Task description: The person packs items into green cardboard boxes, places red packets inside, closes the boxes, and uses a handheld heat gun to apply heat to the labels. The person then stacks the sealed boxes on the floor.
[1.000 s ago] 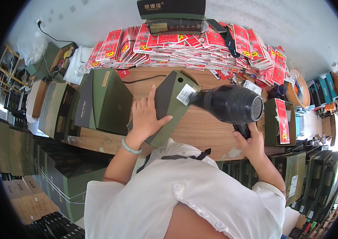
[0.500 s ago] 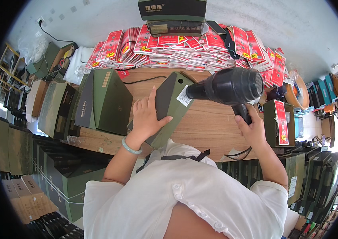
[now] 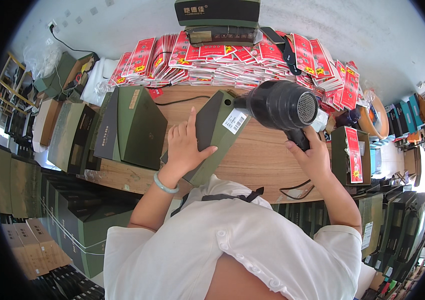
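A black hair dryer (image 3: pixel 278 105) is held by its handle in my right hand (image 3: pixel 311 152), fingers wrapped round it. Its nozzle points left, close to a white barcode label (image 3: pixel 234 121) on the side of a dark green shoe box (image 3: pixel 210 145). My left hand (image 3: pixel 185 142) lies spread on that box, thumb stretched across its side and index finger pointing away from me. A pale bangle circles the left wrist. The box stands tilted on the wooden table, its near end close to my body.
Larger green shoe boxes (image 3: pixel 140 130) stand at the left. Red printed packets (image 3: pixel 222 70) are heaped along the wall, with stacked boxes (image 3: pixel 217 15) and a phone (image 3: pixel 271 35) on top. An open box (image 3: pixel 342 150) holding a red packet sits at the right; a black cable (image 3: pixel 296 192) loops nearby.
My right hand has turned the hair dryer so its rear grille faces more toward me, and its nozzle has shifted up off the label. My left hand and the shoe box stay put.
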### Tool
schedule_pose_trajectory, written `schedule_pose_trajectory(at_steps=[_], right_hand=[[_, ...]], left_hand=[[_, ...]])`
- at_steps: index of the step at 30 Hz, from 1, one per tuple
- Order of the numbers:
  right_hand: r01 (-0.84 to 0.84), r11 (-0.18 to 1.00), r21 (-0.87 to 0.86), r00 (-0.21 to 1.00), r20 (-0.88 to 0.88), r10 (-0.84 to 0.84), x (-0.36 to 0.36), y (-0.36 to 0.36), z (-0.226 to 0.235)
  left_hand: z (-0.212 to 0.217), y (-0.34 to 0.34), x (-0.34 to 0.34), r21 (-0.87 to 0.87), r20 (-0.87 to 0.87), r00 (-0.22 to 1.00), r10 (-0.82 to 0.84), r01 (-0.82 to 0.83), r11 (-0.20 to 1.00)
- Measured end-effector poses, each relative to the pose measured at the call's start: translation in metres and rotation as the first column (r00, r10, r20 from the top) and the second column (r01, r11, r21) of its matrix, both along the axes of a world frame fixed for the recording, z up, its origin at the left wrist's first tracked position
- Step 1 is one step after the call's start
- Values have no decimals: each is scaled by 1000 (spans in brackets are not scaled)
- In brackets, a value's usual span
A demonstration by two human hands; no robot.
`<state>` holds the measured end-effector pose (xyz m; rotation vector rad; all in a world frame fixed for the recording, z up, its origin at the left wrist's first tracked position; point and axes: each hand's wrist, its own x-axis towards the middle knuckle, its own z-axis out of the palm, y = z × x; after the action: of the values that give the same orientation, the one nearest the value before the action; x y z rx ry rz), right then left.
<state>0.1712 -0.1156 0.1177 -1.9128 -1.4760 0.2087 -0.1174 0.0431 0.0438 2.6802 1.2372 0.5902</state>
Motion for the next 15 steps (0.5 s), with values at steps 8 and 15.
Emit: schedule_pose_trajectory(at_steps=[8, 15], right_hand=[[27, 987, -156, 985, -164, -53, -8, -5, 7], [-45, 994, -101, 997, -61, 39, -12, -11, 3]], left_hand=[[-2, -1, 0, 29, 28, 1000, -6, 5, 1000], [-2, -1, 0, 25, 43, 999, -3, 2, 1000]])
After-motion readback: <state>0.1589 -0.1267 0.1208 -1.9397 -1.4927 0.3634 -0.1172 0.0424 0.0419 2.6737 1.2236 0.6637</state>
